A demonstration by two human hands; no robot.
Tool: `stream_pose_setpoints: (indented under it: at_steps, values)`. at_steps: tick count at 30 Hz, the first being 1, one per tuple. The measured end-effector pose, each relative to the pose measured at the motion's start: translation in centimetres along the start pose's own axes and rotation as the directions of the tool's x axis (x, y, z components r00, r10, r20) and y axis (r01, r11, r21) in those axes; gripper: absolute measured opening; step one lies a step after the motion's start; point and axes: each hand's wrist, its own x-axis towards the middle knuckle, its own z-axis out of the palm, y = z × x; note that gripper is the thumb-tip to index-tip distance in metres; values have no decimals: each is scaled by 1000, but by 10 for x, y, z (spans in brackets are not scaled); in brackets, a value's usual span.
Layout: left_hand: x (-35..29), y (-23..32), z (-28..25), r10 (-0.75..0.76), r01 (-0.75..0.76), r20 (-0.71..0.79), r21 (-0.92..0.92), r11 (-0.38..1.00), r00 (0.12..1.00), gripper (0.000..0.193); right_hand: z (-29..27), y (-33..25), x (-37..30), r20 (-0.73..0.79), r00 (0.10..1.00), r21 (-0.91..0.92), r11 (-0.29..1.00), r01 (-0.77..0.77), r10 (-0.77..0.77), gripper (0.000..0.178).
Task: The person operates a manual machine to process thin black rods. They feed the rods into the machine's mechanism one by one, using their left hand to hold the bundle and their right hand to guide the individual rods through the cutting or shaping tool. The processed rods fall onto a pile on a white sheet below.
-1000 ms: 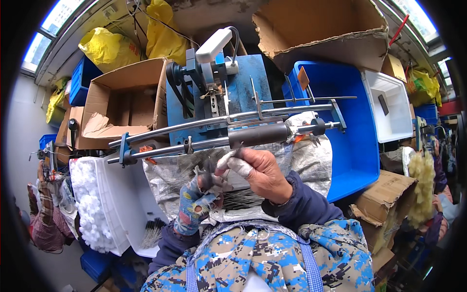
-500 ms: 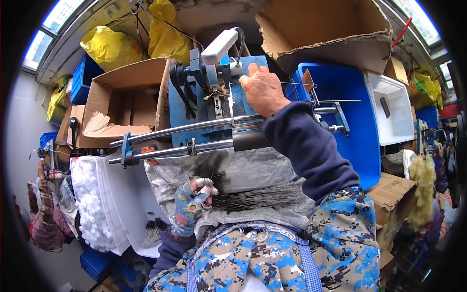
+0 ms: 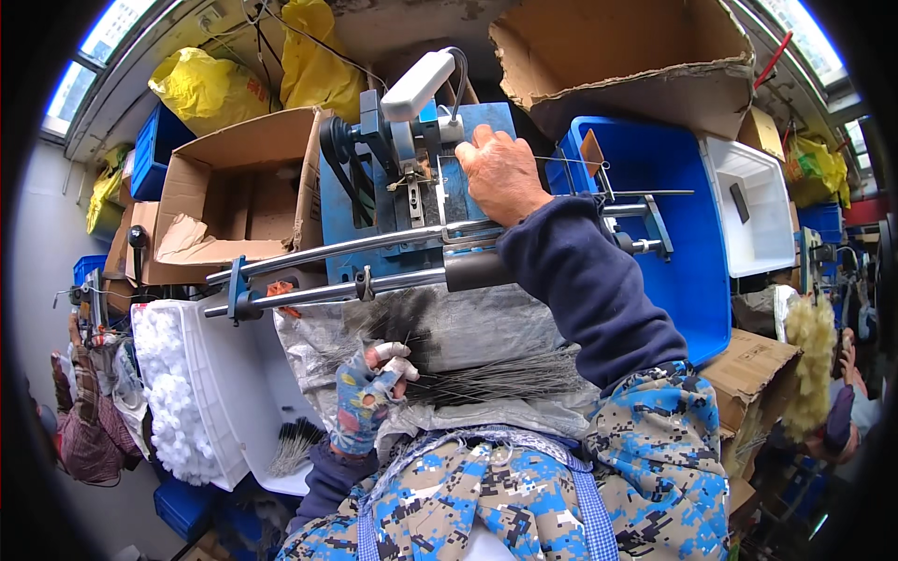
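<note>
My left hand (image 3: pixel 369 388), in a patterned fabric glove with pale tape around the bare fingertips, is pinched closed over my lap. Its fingertips meet the end of a loose bundle of thin metal wires (image 3: pixel 505 378) lying on a whitish sheet (image 3: pixel 496 323). My right hand (image 3: pixel 505 176), bare, has its fingers curled over the blue plate of a bench machine (image 3: pixel 486 122). Beneath it passes a thin wire (image 3: pixel 561 158) with a looped end at the right; the fingertips' undersides are hidden. Left of that hand sits the machine's metal clamp (image 3: pixel 414 201).
Two steel rods (image 3: pixel 327 297) cross in front of the machine. A cardboard box (image 3: pixel 238 187) stands left, a blue bin (image 3: pixel 692 280) right. White tufts fill a white tub (image 3: pixel 173 393); dark-tipped wire brushes (image 3: pixel 296 447) lie beside it. Other people work at both sides.
The view shifts slightly. My right hand stays on the machine plate with little visible movement, and my left hand keeps its pinch at the wires.
</note>
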Motion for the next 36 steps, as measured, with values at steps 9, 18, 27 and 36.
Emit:
stream_pose_setpoints:
  at_steps: [9, 18, 27, 36]
  values:
    - [0, 2, 5, -29, 29, -5, 15, 999, 1000, 21, 2, 1, -1, -4, 1000, 21, 1000, -6, 6, 15]
    - [2, -2, 7, -23, 23, 2, 10, 1000, 1000, 20, 10, 6, 3, -74, 997, 35, 999, 5, -2, 15]
    - [2, -2, 9, -15, 15, 8, 7, 1000, 1000, 20, 16, 10, 7, -45, 999, 118, 993, -1, 6, 18]
    - [-4, 5, 8, -32, 32, -13, -2, 999, 999, 17, 3, 15, -11, -34, 994, 34, 995, -99, 100, 34]
